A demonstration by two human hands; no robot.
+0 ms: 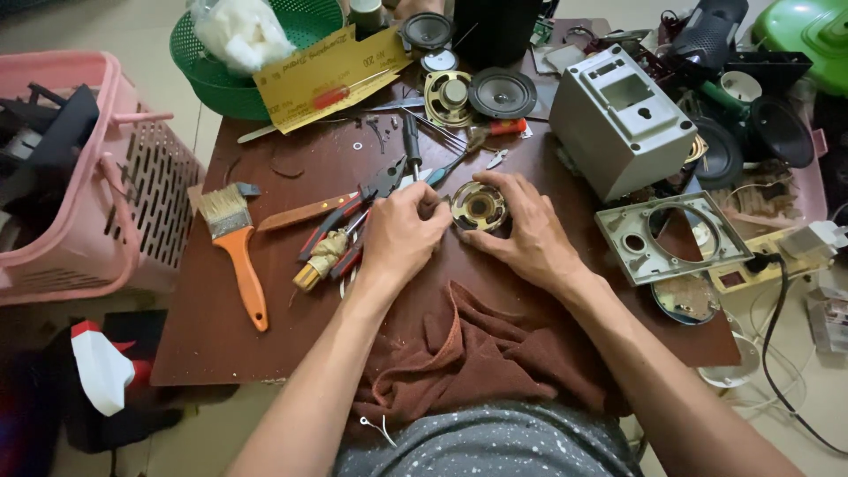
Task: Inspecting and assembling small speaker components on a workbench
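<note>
Gripped from both sides: small round gold-rimmed metal speaker (pixel 478 208), lying flat, cone facing up, no long axis.

Sat mid-way across dark brown wooden board (pixel 230 344), behind rumpled brown cloth (pixel 481 353). Left hand (pixel 402 237) curled, fingertips pinching speaker's left rim; right hand (pixel 528 231) arched, fingers clasping right rim. Red-handled pliers (pixel 346 225) just left; grey plastic housing (pixel 618 124) right-rear; bare board leftward.

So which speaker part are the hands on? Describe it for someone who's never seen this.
On the brown board, just past the brown cloth, the left hand and right hand flank a small bare speaker frame. Unlike the black-coned speakers farther back, it shows brassy metal.
</note>
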